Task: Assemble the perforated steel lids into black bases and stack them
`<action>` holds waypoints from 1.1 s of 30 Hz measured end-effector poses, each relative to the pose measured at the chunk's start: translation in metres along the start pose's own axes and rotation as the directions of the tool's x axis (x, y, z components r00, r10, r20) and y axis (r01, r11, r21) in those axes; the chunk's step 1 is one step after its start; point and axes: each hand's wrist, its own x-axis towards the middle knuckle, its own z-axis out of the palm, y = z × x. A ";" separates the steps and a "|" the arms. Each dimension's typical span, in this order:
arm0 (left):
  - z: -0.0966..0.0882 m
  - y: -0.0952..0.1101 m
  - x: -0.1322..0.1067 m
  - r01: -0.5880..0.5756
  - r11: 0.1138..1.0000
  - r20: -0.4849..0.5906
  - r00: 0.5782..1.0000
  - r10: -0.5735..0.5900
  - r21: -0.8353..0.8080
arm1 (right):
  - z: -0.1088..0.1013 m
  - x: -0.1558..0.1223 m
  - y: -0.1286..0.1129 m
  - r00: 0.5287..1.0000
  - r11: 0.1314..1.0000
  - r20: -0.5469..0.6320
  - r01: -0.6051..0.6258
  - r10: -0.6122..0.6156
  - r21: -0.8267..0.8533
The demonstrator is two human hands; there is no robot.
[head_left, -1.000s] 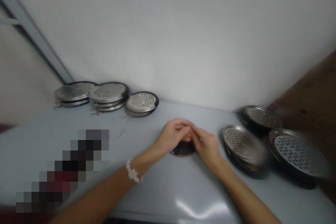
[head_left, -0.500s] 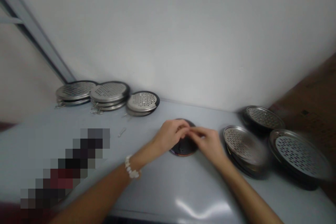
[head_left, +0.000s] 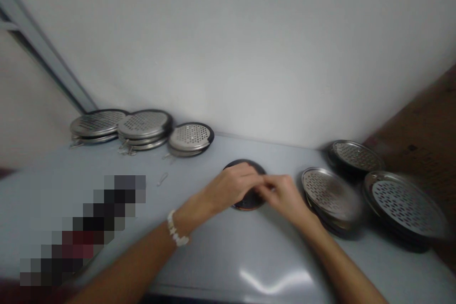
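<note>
My left hand [head_left: 233,184], with a white bracelet on the wrist, is closed, its fingertips bent inward. My right hand [head_left: 283,195] is closed in a pinch, and the fingertips of both hands meet. Whatever lies between them is hidden by the fingers and too small to make out. Directly beneath is a dark round disc [head_left: 251,201] on the table, partly covered by my hands. To the left a small wire clip [head_left: 162,179] lies loose on the surface.
Stacked round metal graters stand along the wall at left: a far stack [head_left: 99,123], a middle stack [head_left: 144,124] and a smaller stack [head_left: 190,137]. More round graters [head_left: 329,192] sit close to my right forearm. A brown cardboard box [head_left: 420,156] borders the right side.
My left hand has turned over slightly, with its back now more toward me. Both hands have shifted a little to the right and stay together over the disc.
</note>
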 end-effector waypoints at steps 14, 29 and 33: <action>0.021 0.009 0.007 0.464 0.639 -0.045 0.787 -0.615 -0.613 | -0.001 -0.002 0.001 0.987 0.981 -0.158 0.005 -0.036 -0.195; 0.029 0.011 0.010 0.524 0.340 0.103 0.645 -0.757 -0.781 | 0.007 -0.004 0.003 0.997 0.967 -0.070 0.025 -0.044 -0.252; 0.025 0.014 0.012 0.519 0.294 0.124 0.627 -0.769 -0.802 | 0.012 -0.005 0.006 0.993 0.965 -0.100 0.030 -0.058 -0.260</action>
